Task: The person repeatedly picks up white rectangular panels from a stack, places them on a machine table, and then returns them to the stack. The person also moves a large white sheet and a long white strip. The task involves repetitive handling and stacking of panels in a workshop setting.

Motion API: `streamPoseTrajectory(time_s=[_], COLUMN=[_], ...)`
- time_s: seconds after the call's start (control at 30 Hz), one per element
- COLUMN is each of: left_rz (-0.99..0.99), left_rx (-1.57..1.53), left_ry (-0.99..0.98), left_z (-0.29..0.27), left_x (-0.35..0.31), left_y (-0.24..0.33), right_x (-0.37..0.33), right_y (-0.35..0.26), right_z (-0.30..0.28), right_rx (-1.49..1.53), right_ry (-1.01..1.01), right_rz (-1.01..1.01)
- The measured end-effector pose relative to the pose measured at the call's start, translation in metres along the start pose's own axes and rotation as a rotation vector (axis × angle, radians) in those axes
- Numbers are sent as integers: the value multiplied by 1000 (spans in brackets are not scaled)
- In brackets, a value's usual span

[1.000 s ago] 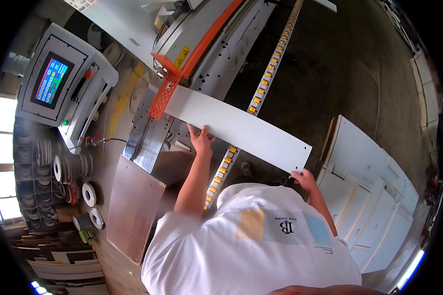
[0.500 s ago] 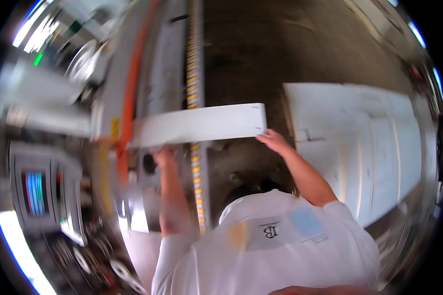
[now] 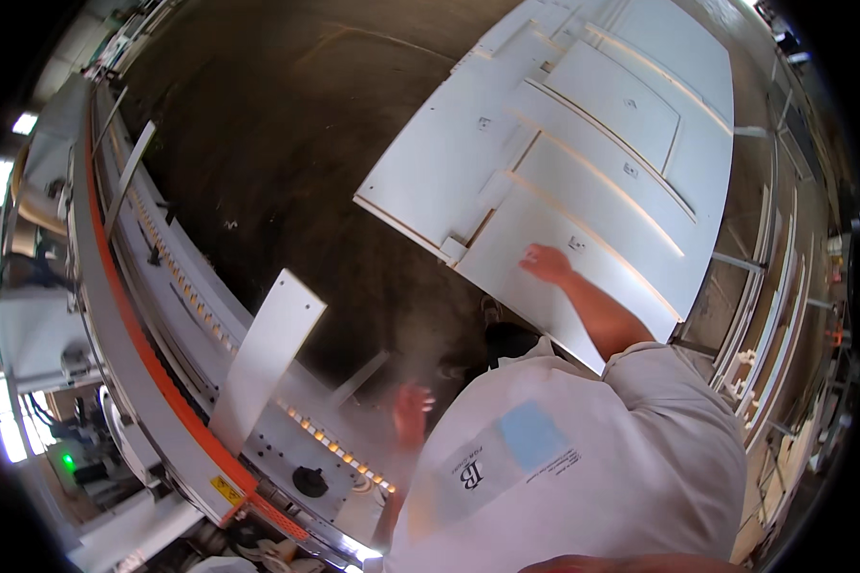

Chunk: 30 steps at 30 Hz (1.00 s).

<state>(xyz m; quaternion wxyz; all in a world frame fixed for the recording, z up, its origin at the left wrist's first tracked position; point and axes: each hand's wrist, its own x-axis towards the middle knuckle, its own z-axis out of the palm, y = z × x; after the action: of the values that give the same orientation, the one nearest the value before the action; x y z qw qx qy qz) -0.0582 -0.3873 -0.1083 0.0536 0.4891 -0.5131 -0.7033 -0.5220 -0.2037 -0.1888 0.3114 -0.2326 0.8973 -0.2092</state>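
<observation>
Holding the right hand (image 3: 547, 264) loosely curled and seemingly empty over the stacked panels (image 3: 569, 162), with the grip of the blurred left hand (image 3: 412, 413) impossible to tell, and risking skew in the narrow white board (image 3: 266, 358), unheld across the roller rail (image 3: 334, 447), from its overhanging end.

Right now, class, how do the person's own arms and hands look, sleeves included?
The right hand is ungloved, its forearm uncovered below the short sleeve of a white fabric T-shirt. The left hand is blurred but looks ungloved. The shirt bears a pale blue block and dark lettering.
</observation>
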Motion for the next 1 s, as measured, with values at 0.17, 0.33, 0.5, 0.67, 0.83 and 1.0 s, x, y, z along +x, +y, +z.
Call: streamPoseTrajectory(time_s=[0.17, 0.33, 0.5, 0.67, 0.83, 1.0], left_rz=[-199, 8, -284, -461, -151, -244], left_rx=[-359, 293, 588, 787, 712, 545], left_ry=[-308, -114, -119, -44, -179, -169], left_z=[18, 1, 21, 58, 60, 74], left_x=[15, 13, 11, -8, -8, 15], left_y=[-80, -95, 3, 43, 16, 9], right_x=[52, 102, 142, 155, 149, 121], right_y=[48, 93, 128, 147, 168, 144], right_z=[-113, -204, -265, -293, -276, -257], right_rx=[-117, -234, -439, -548, -588, -537], right_ry=[224, 377, 226, 69, 112, 142], right_rz=[172, 280, 417, 486, 438, 427])
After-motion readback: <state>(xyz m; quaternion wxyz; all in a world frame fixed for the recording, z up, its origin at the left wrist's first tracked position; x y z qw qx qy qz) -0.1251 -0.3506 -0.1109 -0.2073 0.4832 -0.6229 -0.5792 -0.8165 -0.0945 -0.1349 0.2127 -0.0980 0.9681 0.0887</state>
